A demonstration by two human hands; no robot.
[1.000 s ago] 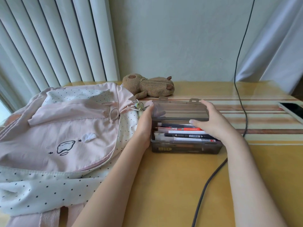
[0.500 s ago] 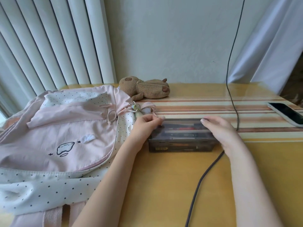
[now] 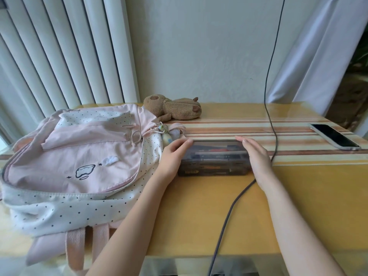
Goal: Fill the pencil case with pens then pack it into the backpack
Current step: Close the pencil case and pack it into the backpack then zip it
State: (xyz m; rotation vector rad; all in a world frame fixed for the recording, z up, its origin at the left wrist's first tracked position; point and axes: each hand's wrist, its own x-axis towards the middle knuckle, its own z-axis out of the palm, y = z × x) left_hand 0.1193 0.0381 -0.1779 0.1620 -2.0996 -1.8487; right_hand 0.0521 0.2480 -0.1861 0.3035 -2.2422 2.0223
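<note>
1. the pencil case (image 3: pixel 214 158) is a smoky, see-through plastic box lying flat on the wooden table (image 3: pixel 199 216), lid down, long side toward me, just right of the backpack (image 3: pixel 79 166).
2. through the dark lid i can make out pens (image 3: pixel 217 150) packed side by side, one with an orange-red part; the rest are too murky to tell apart.
3. my left hand (image 3: pixel 172 156) rests on the case's left end, fingers stretched loosely over the lid's corner, palm against the side. it grips nothing; it just lies on the plastic.
4. my right hand (image 3: pixel 255 153) covers the right end the same way, fingers straight and together, flat along the lid's far right edge, wrapped round nothing.
5. the backpack is pink with a white polka-dot panel, lying on its back at my left, straps hanging over the near table edge. its cords and a small charm sit just beside my left hand.
6. a dark cable (image 3: pixel 268 116) drops from above, passes behind my right hand and trails off the table front.
7. a brown plush toy (image 3: pixel 173 109) lies at the wall behind the backpack, and a phone (image 3: pixel 334 136) rests face up, well apart to the right on the striped runner.
</note>
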